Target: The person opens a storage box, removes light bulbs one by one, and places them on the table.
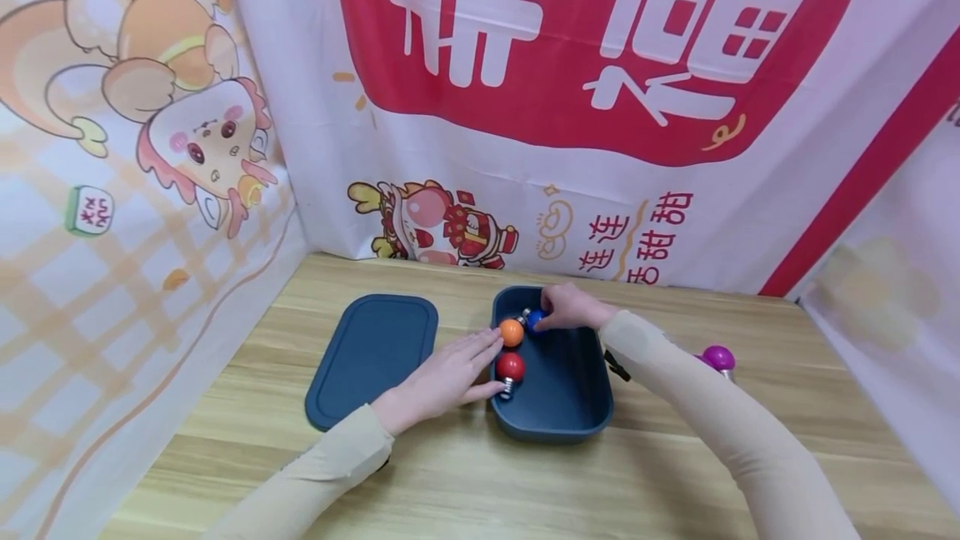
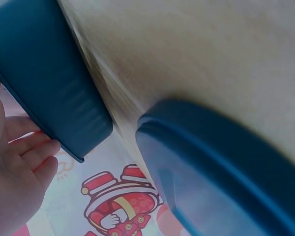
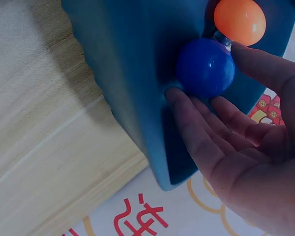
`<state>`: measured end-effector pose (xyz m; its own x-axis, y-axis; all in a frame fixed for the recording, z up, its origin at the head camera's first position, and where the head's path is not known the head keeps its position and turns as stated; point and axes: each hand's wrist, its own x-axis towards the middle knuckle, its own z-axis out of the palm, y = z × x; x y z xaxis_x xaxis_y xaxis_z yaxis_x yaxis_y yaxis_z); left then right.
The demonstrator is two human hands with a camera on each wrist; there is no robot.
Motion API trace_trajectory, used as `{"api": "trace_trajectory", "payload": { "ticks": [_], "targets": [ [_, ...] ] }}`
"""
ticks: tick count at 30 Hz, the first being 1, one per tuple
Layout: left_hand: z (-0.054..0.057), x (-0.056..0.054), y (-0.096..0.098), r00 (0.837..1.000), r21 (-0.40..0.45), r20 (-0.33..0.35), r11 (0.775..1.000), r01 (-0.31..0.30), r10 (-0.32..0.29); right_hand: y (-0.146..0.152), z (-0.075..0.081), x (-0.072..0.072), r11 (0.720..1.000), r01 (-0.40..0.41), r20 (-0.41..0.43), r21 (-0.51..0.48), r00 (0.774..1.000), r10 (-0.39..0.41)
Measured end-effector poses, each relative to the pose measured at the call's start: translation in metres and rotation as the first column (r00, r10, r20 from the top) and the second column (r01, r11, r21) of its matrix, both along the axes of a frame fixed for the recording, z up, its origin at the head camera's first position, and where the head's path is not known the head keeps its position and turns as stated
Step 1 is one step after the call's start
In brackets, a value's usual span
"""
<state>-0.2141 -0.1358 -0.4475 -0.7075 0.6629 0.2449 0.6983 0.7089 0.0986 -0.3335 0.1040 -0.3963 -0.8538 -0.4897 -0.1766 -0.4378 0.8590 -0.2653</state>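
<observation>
A dark blue box (image 1: 562,394) stands on the table with several small coloured light bulbs in it. My right hand (image 1: 573,307) reaches inside near the far end. Its thumb and fingers are around a blue light bulb (image 3: 205,68), seen closest in the right wrist view. My left hand (image 1: 446,373) lies along the box's left side with fairly straight fingers, their tips at the rim. Beside those fingertips, an orange light bulb (image 1: 512,332) and a red light bulb (image 1: 510,367) line the left wall inside. The red one's metal screw base points toward the near end.
A dark blue lid (image 1: 371,357) lies flat on the table left of the box. To the right, a purple light bulb (image 1: 718,357) sits beyond the right forearm, with another purple piece partly hidden behind the sleeve. Printed cloth (image 1: 465,140) hangs at the back and sides.
</observation>
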Motion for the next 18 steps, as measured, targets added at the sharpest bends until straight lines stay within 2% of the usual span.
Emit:
{"api": "trace_trajectory", "payload": {
  "ticks": [8,12,18],
  "targets": [
    [0.0008,0.0015,0.0013,1.0,-0.011,0.022,1.0,-0.01,0.011,-0.0071,-0.0008,0.0004,0.998,0.011,0.014,0.061,1.0,-0.012],
    [0.002,0.0013,0.0001,1.0,-0.008,0.014,1.0,-0.008,0.009,-0.0089,-0.0004,0.0004,0.998,-0.016,-0.015,0.064,1.0,0.017],
    [0.0004,0.0002,0.0002,1.0,0.006,-0.015,1.0,0.004,-0.003,-0.0064,-0.0001,0.0013,0.998,-0.007,0.012,0.06,1.0,0.006]
  ]
}}
